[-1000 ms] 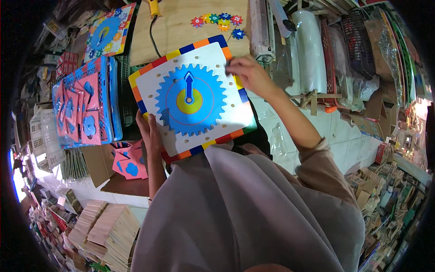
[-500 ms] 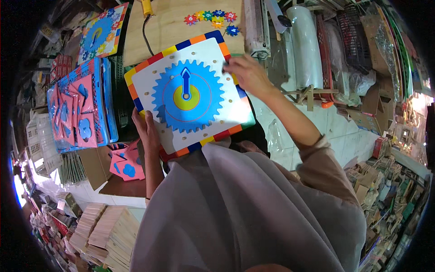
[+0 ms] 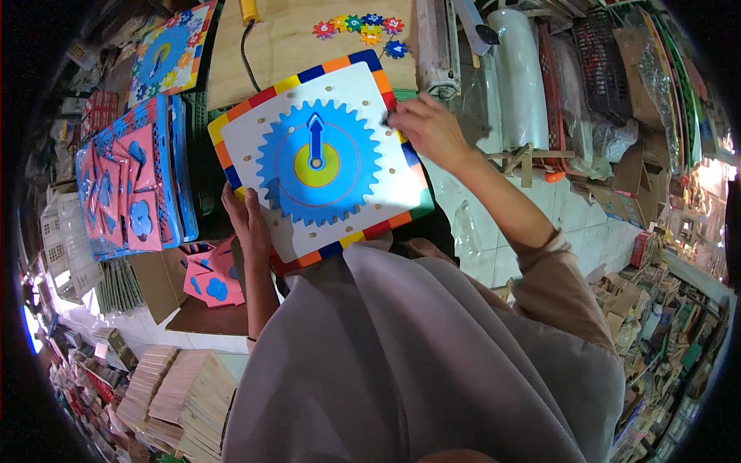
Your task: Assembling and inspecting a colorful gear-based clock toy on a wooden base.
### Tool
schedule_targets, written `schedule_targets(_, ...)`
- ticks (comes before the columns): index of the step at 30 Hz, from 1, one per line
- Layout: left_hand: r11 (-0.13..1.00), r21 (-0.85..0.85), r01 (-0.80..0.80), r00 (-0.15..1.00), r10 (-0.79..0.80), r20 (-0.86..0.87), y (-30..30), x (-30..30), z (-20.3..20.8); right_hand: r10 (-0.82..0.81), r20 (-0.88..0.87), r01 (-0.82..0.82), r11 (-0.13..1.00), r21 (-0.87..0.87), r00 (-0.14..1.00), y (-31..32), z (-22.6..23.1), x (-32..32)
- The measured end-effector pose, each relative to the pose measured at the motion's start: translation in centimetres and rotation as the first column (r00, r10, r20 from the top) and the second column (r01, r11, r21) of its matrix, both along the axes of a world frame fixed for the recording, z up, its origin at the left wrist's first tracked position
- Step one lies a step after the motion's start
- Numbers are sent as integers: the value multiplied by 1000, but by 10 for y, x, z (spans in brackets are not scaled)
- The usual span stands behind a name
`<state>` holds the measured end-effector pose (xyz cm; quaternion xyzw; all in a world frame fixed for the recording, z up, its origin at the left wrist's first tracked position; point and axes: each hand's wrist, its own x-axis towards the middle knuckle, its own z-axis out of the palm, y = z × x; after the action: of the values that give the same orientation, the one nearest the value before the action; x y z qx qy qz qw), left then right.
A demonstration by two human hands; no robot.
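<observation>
A square white clock board (image 3: 400,189) with a multicoloured block border rests tilted over my lap and against the table edge. At its middle is a large blue gear (image 3: 297,189) with a yellow-green centre and a dark blue arrow hand (image 3: 316,143) pointing away from me. Small wood-coloured dots ring the gear. My left hand (image 3: 248,224) grips the board's lower left edge, thumb on top. Over the upper right edge, my right hand (image 3: 424,127) is pinched, with something small and dark at the fingertips that I cannot make out.
Several small coloured gears (image 3: 370,35) lie on the wooden table (image 3: 289,50) ahead. A similar finished-looking board (image 3: 166,58) stands at far left. Blue crates (image 3: 181,185) hold pink packets (image 3: 141,220); an open cardboard box (image 3: 204,316) sits below. A plastic roll (image 3: 519,85) stands at right.
The view has shifted very slightly. My right hand stays at the board's upper right edge, its fingers moved a little; my left hand keeps its grip.
</observation>
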<state>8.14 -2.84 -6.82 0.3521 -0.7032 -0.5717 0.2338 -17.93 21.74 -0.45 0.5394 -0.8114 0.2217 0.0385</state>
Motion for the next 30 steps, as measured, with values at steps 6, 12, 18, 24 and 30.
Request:
schedule_targets(6,997,-74,17,994,-9,108,1,-9,6,-29,-58,23,995,-96,998,-71,-11,-59)
schedule_targets(12,990,-127,56,994,-44,101,-2,-1,7,216,124,-218,976,3,968,-54,-2,-51)
schedule_targets(18,996,-83,10,994,-1,112,0,-4,5,221,128,-220,975,-23,967,-81,3,-40)
schedule_targets(24,987,-154,42,992,-23,127,2,-7,12,-104,5,104,989,-102,995,-101,-6,-76)
schedule_targets(30,986,-165,10,993,9,114,7,-4,12,42,214,-9,988,-152,976,-95,6,-13)
